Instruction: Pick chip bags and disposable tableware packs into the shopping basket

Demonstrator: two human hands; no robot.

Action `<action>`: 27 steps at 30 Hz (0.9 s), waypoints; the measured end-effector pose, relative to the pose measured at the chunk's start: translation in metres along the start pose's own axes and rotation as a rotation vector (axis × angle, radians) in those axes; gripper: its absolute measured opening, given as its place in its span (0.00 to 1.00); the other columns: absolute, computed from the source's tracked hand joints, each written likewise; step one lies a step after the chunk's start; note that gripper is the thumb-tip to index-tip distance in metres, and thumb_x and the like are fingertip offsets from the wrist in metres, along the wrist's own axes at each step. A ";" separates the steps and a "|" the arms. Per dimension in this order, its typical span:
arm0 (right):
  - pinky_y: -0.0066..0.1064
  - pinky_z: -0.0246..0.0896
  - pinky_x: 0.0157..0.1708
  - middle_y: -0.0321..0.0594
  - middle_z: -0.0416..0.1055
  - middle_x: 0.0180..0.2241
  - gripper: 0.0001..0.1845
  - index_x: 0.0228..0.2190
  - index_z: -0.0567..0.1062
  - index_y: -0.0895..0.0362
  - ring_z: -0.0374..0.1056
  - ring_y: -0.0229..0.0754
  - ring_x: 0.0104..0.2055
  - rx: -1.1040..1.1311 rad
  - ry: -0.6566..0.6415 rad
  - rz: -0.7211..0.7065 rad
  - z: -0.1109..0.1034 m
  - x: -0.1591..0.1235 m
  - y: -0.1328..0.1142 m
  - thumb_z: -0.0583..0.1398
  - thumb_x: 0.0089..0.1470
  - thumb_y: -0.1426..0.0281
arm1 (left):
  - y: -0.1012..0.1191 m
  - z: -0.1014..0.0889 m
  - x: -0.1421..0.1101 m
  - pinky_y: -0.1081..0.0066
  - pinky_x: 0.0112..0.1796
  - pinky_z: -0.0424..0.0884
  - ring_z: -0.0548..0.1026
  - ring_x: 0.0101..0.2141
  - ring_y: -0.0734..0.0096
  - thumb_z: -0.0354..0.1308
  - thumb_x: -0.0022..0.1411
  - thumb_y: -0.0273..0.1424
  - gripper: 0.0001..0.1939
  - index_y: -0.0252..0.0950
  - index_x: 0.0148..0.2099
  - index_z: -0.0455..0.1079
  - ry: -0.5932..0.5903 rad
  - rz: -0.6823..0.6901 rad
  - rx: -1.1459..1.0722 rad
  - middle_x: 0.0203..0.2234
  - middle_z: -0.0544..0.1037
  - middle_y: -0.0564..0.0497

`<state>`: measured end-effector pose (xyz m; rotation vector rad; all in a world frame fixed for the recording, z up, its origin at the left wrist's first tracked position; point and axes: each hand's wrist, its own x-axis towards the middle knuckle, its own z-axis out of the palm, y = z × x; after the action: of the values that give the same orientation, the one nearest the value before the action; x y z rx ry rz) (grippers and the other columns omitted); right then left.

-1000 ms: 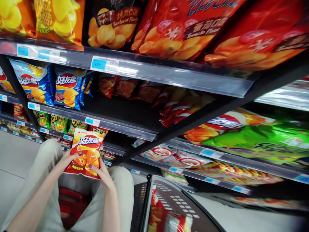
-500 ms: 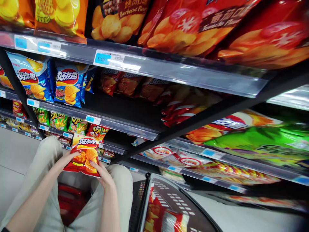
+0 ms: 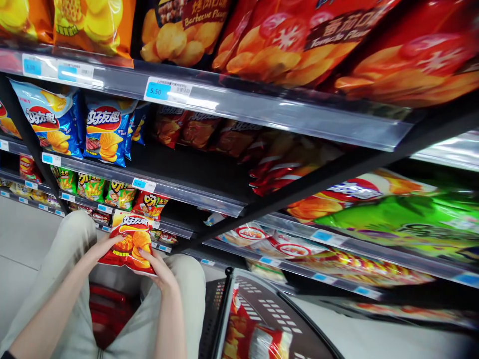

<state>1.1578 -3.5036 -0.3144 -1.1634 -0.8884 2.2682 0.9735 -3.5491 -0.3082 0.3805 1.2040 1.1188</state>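
A red and orange bag of chips [image 3: 129, 244] is held between my two hands, front side up, above my lap. My left hand [image 3: 107, 248] grips its left edge with the thumb on the front. On the right edge, my right hand [image 3: 155, 264] holds it the same way, thumb across the printed chips. The fingers beneath the bag are hidden. Just beyond it, small red and green snack bags [image 3: 123, 194] stand on a lower shelf.
Blue chip bags [image 3: 107, 132] stand on the middle shelf, with dark red bags [image 3: 202, 127] farther back. Large red bags [image 3: 284, 45] line the upper shelf. A dark shopping basket [image 3: 273, 309] at my right contains red chip bags [image 3: 254, 334]. A slanting black post [image 3: 299, 184] divides the shelving.
Both hands have lowered the chip bag slightly and tilted it flatter. The view has shifted a little, then stayed nearly still over the last half second.
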 end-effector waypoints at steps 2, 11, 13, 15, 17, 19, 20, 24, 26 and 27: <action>0.34 0.71 0.24 0.45 0.78 0.36 0.28 0.43 0.71 0.57 0.75 0.50 0.35 0.004 -0.007 -0.006 0.000 0.000 0.000 0.69 0.39 0.63 | 0.001 0.000 0.000 0.56 0.44 0.73 0.79 0.40 0.49 0.67 0.46 0.38 0.32 0.31 0.53 0.69 0.012 0.009 0.004 0.38 0.82 0.41; 0.43 0.64 0.51 0.41 0.75 0.45 0.32 0.44 0.70 0.54 0.69 0.53 0.50 0.079 -0.058 -0.132 0.003 -0.003 -0.005 0.71 0.34 0.66 | 0.009 0.008 -0.008 0.57 0.45 0.74 0.77 0.44 0.49 0.70 0.43 0.36 0.33 0.36 0.52 0.67 0.104 0.080 0.028 0.43 0.80 0.43; 0.44 0.63 0.52 0.41 0.74 0.46 0.34 0.45 0.69 0.53 0.68 0.54 0.51 0.068 -0.075 -0.178 0.001 -0.003 -0.005 0.71 0.34 0.67 | 0.011 0.010 -0.009 0.57 0.44 0.74 0.77 0.44 0.48 0.71 0.40 0.35 0.32 0.35 0.49 0.67 0.102 0.121 0.040 0.43 0.80 0.43; 0.45 0.63 0.52 0.41 0.74 0.46 0.34 0.45 0.68 0.54 0.68 0.54 0.51 0.046 -0.095 -0.214 -0.002 -0.003 -0.004 0.71 0.33 0.68 | 0.013 0.012 -0.009 0.56 0.43 0.75 0.77 0.44 0.47 0.72 0.37 0.34 0.32 0.34 0.47 0.68 0.089 0.155 0.052 0.42 0.80 0.42; 0.46 0.64 0.51 0.42 0.75 0.45 0.35 0.45 0.68 0.54 0.69 0.54 0.50 0.027 -0.105 -0.235 -0.005 -0.003 -0.003 0.72 0.31 0.70 | 0.013 0.012 -0.008 0.56 0.43 0.75 0.77 0.43 0.46 0.73 0.34 0.32 0.34 0.33 0.46 0.68 0.071 0.175 0.054 0.41 0.81 0.42; 0.46 0.64 0.50 0.42 0.75 0.44 0.37 0.44 0.68 0.55 0.70 0.54 0.48 0.009 -0.101 -0.247 -0.007 -0.003 -0.003 0.72 0.28 0.71 | 0.013 0.011 -0.008 0.55 0.43 0.75 0.77 0.44 0.46 0.74 0.31 0.30 0.35 0.32 0.46 0.68 0.034 0.200 0.048 0.40 0.81 0.42; 0.46 0.64 0.50 0.43 0.75 0.43 0.37 0.43 0.68 0.55 0.71 0.54 0.47 0.000 -0.098 -0.250 -0.008 -0.003 -0.003 0.73 0.27 0.72 | 0.013 0.011 -0.008 0.55 0.44 0.74 0.77 0.44 0.46 0.74 0.31 0.30 0.36 0.32 0.46 0.68 0.012 0.216 0.043 0.41 0.81 0.41; 0.46 0.64 0.50 0.45 0.75 0.44 0.35 0.40 0.70 0.56 0.70 0.54 0.49 -0.018 -0.101 -0.257 -0.005 -0.007 -0.007 0.73 0.25 0.71 | 0.011 0.008 -0.008 0.55 0.47 0.71 0.74 0.47 0.47 0.74 0.32 0.28 0.35 0.33 0.46 0.68 -0.035 0.271 0.046 0.43 0.79 0.41; 0.46 0.64 0.50 0.45 0.75 0.45 0.34 0.40 0.71 0.56 0.70 0.54 0.49 -0.015 -0.099 -0.269 -0.003 -0.009 -0.008 0.73 0.26 0.71 | 0.011 0.007 -0.007 0.55 0.48 0.71 0.74 0.48 0.47 0.73 0.32 0.28 0.34 0.34 0.46 0.68 -0.043 0.278 0.072 0.44 0.79 0.41; 0.47 0.64 0.50 0.45 0.75 0.45 0.33 0.40 0.71 0.56 0.70 0.54 0.49 -0.014 -0.089 -0.277 -0.002 -0.010 -0.009 0.73 0.26 0.71 | 0.010 0.006 -0.007 0.55 0.48 0.71 0.74 0.48 0.46 0.73 0.33 0.29 0.34 0.34 0.46 0.68 -0.051 0.278 0.083 0.44 0.79 0.41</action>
<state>1.1662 -3.5032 -0.3034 -0.8887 -1.0311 2.1028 0.9745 -3.5482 -0.2946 0.6515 1.1790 1.2906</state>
